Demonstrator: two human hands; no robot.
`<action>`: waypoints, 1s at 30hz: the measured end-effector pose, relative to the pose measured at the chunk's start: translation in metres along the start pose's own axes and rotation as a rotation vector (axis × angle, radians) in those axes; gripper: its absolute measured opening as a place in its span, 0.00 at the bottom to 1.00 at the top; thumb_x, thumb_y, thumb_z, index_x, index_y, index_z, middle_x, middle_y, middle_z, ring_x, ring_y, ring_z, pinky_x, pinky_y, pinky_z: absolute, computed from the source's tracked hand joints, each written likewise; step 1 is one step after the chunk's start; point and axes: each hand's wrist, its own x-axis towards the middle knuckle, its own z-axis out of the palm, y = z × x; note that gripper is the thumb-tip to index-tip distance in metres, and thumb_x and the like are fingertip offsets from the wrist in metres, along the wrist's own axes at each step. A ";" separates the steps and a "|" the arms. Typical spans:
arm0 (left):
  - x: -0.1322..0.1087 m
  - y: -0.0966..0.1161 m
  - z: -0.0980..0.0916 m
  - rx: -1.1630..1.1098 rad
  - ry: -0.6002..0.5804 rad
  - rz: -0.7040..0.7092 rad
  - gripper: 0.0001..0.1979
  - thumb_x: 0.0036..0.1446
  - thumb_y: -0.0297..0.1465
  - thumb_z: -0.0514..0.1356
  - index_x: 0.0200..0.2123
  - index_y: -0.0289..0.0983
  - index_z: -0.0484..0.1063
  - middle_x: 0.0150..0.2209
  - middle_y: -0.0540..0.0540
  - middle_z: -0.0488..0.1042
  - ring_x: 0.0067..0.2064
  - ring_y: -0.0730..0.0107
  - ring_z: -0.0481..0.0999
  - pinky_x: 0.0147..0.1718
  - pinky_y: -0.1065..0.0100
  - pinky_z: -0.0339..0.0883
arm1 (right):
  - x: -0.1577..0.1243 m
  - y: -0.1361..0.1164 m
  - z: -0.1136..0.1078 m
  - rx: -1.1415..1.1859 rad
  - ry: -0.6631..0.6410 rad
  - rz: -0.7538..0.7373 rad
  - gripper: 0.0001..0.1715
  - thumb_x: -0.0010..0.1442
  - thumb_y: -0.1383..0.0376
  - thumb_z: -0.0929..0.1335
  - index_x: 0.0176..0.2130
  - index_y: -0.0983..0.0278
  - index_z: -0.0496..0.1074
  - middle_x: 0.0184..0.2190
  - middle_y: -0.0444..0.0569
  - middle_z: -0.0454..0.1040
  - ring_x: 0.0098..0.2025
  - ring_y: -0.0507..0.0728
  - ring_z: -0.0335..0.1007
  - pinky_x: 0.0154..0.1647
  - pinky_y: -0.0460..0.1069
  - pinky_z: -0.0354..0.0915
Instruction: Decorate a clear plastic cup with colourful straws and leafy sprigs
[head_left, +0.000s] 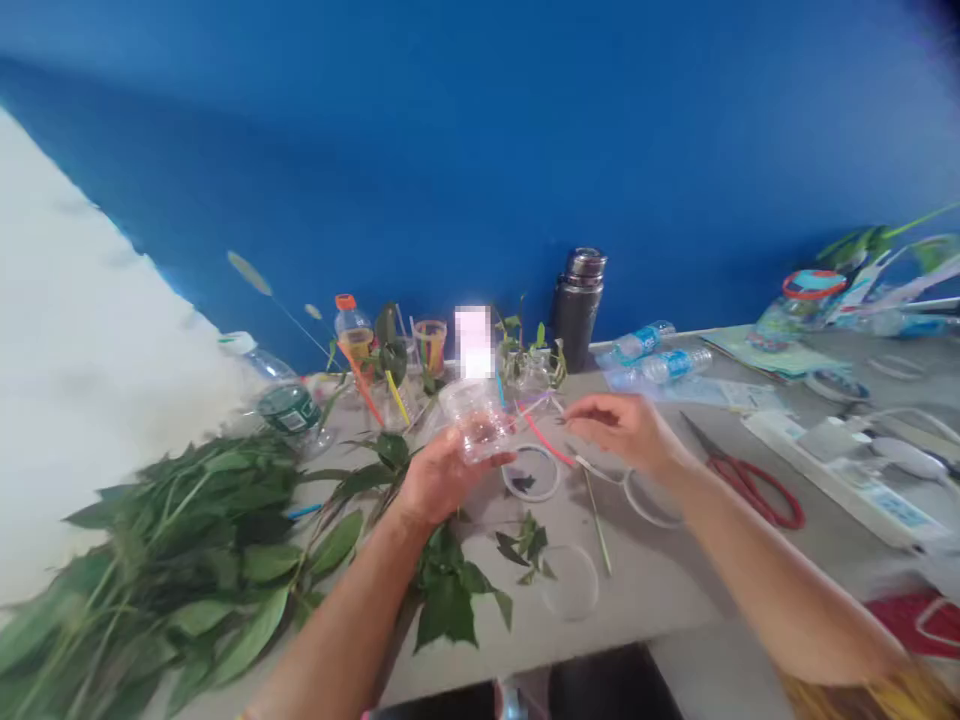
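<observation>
A clear, ribbed plastic cup (480, 422), perhaps the cut-off part of a bottle, is gripped from below by my left hand (442, 475). To its right, my right hand (622, 432) has its fingers bent close together at the tips. A pale thin strip reaches those fingertips, but whether they hold it is unclear. Beneath the hands lie a pink-red straw (541, 436), a white ring (556, 482) like a tape roll and a thin green stem (598, 525). Leafy sprigs (450, 600) rest by my left forearm.
Cut leafy branches (187, 560) are heaped at the left. Red-handled scissors (757, 490) and a power strip (840, 475) lie right. Along the blue wall stand a dark thermos (577, 315), an orange-capped bottle (352, 325) and cups with straws. Water bottles (675, 365) lie behind.
</observation>
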 end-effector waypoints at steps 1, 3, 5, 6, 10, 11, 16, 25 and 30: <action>0.001 0.000 -0.001 0.006 0.001 -0.003 0.23 0.57 0.45 0.65 0.50 0.37 0.80 0.56 0.38 0.77 0.63 0.44 0.70 0.56 0.50 0.72 | 0.002 -0.005 0.011 0.021 -0.049 -0.024 0.22 0.57 0.55 0.75 0.47 0.64 0.83 0.33 0.50 0.79 0.27 0.50 0.67 0.25 0.46 0.62; 0.002 -0.001 -0.002 0.014 0.007 -0.009 0.22 0.58 0.44 0.65 0.50 0.37 0.80 0.56 0.38 0.77 0.63 0.44 0.71 0.55 0.49 0.72 | 0.005 -0.013 0.030 0.060 -0.117 -0.066 0.27 0.56 0.53 0.75 0.52 0.62 0.81 0.35 0.49 0.80 0.25 0.49 0.65 0.25 0.46 0.62; 0.002 -0.001 -0.003 0.016 0.023 -0.013 0.21 0.57 0.44 0.65 0.50 0.38 0.80 0.56 0.38 0.78 0.62 0.44 0.72 0.54 0.49 0.73 | 0.009 -0.018 0.044 0.053 -0.104 -0.106 0.22 0.58 0.53 0.74 0.48 0.62 0.83 0.35 0.49 0.80 0.26 0.50 0.65 0.26 0.46 0.62; 0.002 -0.001 -0.003 0.016 0.033 -0.015 0.21 0.57 0.44 0.66 0.50 0.38 0.80 0.56 0.38 0.78 0.61 0.45 0.73 0.54 0.48 0.73 | 0.011 -0.019 0.048 0.052 -0.077 -0.127 0.19 0.59 0.53 0.73 0.44 0.61 0.85 0.35 0.49 0.81 0.28 0.51 0.67 0.27 0.47 0.62; 0.001 0.000 0.000 0.019 0.026 -0.014 0.24 0.57 0.45 0.66 0.51 0.37 0.79 0.56 0.37 0.78 0.62 0.43 0.72 0.55 0.47 0.72 | 0.017 -0.016 0.053 0.107 0.089 -0.067 0.17 0.56 0.52 0.74 0.35 0.63 0.85 0.29 0.48 0.79 0.28 0.52 0.66 0.28 0.48 0.61; 0.001 0.001 0.002 0.019 0.023 -0.009 0.24 0.57 0.46 0.66 0.51 0.37 0.79 0.55 0.36 0.78 0.62 0.43 0.72 0.55 0.47 0.71 | 0.018 -0.014 0.052 0.129 0.133 -0.015 0.19 0.54 0.51 0.75 0.34 0.64 0.84 0.26 0.47 0.78 0.26 0.52 0.64 0.26 0.48 0.59; 0.002 0.005 0.007 0.021 0.095 -0.005 0.26 0.54 0.47 0.67 0.50 0.35 0.80 0.53 0.35 0.78 0.60 0.39 0.73 0.54 0.44 0.72 | 0.019 -0.001 0.038 0.204 0.236 0.091 0.22 0.47 0.49 0.77 0.29 0.65 0.80 0.19 0.41 0.68 0.23 0.49 0.55 0.25 0.47 0.53; 0.005 0.004 0.003 0.002 0.271 0.036 0.21 0.54 0.42 0.67 0.47 0.37 0.80 0.51 0.37 0.79 0.56 0.46 0.75 0.50 0.48 0.74 | 0.022 0.020 -0.038 -0.242 0.548 0.027 0.20 0.54 0.50 0.72 0.25 0.63 0.74 0.17 0.41 0.64 0.21 0.51 0.55 0.23 0.47 0.53; 0.008 0.007 0.002 -0.001 0.329 0.072 0.21 0.51 0.41 0.69 0.47 0.39 0.80 0.51 0.40 0.79 0.54 0.50 0.76 0.48 0.52 0.75 | 0.026 0.043 -0.068 -0.875 0.394 0.159 0.23 0.60 0.60 0.68 0.53 0.60 0.79 0.40 0.53 0.82 0.36 0.60 0.74 0.35 0.51 0.63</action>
